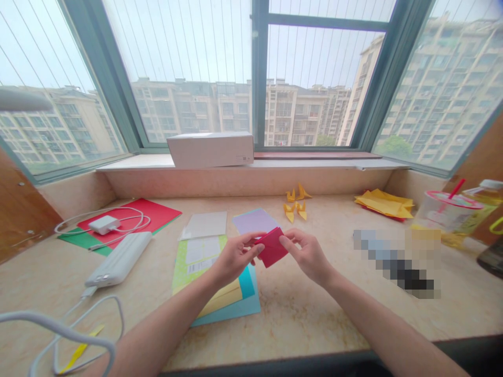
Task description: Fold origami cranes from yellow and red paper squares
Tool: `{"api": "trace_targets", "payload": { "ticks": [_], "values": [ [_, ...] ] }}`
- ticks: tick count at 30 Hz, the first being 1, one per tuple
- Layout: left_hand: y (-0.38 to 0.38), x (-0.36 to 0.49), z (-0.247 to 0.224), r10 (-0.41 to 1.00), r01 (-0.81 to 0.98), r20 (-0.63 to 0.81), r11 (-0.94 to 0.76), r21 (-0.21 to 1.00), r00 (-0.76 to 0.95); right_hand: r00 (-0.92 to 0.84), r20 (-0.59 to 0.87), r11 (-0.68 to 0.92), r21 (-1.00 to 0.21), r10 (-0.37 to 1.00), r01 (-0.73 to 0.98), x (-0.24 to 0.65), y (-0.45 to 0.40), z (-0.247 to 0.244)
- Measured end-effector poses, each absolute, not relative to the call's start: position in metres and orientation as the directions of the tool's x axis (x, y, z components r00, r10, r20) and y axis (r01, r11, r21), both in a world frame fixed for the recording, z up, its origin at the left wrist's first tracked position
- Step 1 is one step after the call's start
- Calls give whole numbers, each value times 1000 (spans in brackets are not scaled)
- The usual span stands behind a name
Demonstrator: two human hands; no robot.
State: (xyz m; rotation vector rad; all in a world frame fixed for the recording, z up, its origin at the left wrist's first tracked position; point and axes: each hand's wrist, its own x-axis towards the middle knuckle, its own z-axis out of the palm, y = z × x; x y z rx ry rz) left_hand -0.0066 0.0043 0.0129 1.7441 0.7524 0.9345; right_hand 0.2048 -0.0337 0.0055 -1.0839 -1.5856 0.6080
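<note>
A small folded piece of dark pink origami paper (274, 250) is held up above the counter between both hands. My left hand (240, 252) pinches its left corner between thumb and fingers. At its upper right edge, my right hand (304, 250) grips it the same way. Behind the paper lies a lilac sheet (253, 221). Below my left hand, a stack with a green-and-white packet (202, 255), a pale yellow sheet (222, 301) and a light blue sheet (247, 305) rests on the counter. Several folded yellow paper cranes (296, 201) stand farther back.
On the left are red sheets (157, 212), a white charger (104, 224), a white power bank (120, 259) and loose cables. Yellow folded papers (385, 203), a lidded cup (446, 212) and a bottle (487, 196) stand right. A white box (211, 150) sits on the sill.
</note>
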Motion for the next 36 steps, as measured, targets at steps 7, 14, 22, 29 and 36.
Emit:
{"api": "trace_targets", "payload": {
  "ticks": [7, 14, 22, 29, 36],
  "values": [
    [3, -8, 17, 821, 102, 266, -363, 926, 506, 39, 468, 431, -840, 883, 330, 206, -33, 7],
    [1, -9, 19, 821, 169, 262, -393, 904, 507, 88, 408, 376, -893, 909, 248, 208, -29, 0],
    [-2, -8, 21, 803, 210, 271, -434, 876, 531, 132, 404, 382, -909, 905, 167, 210, -24, -5],
    [-1, -8, 20, 804, 220, 300, -461, 860, 514, 138, 403, 383, -911, 904, 154, 209, -26, -2],
    [-3, -8, 22, 806, 223, 296, -458, 861, 513, 135, 410, 391, -908, 902, 146, 208, -27, -2]
  ]
}}
